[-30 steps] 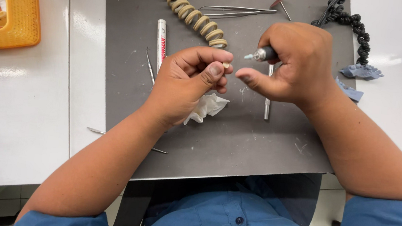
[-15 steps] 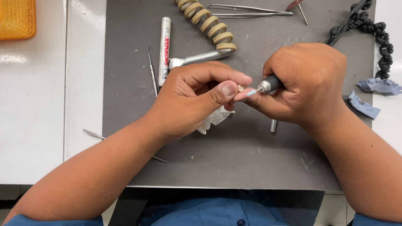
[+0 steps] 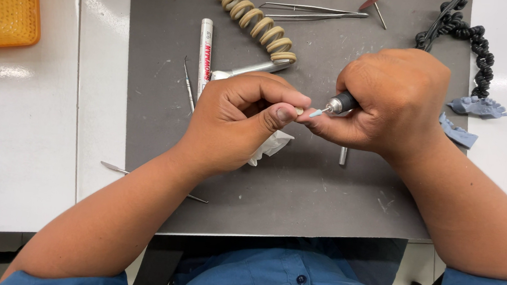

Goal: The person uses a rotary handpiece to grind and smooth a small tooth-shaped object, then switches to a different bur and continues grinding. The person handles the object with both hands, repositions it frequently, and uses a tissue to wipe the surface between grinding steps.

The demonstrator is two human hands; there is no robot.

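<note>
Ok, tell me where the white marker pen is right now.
In the head view the white marker pen lies upright on the grey mat, upper left of the left hand, between a thin metal pick and the coiled beige cord.

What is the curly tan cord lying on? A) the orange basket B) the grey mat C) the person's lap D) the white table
B: the coiled tan cord lies on the grey mat, up above the left hand and well right of the orange basket.
</note>
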